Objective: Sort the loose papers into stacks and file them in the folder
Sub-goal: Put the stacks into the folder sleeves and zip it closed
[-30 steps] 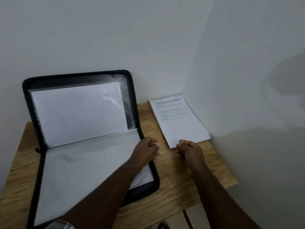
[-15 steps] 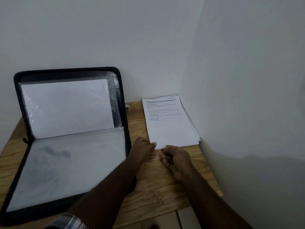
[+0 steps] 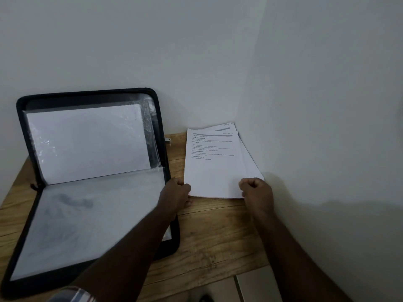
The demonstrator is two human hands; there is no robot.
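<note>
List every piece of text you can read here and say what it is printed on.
"TASK DESCRIPTION": bold heading on the top sheet of the paper stack.
"REQUIRED PROPS": bold heading lower on that sheet.
The sheet's other headings, body lines and corner marks: too small and blurred to read.
Folder: no readable text.

A light brown wooden table [image 3: 213, 232] with visible grain and plank seams stands in the corner of two white walls. A black zippered folder [image 3: 168, 236] lies open on it, its lower half flat on the wood and its upper half propped against the back wall. To the right of the folder, near the side wall, a loosely fanned stack of white printed papers [image 3: 214, 168] rests on the wood.
</note>
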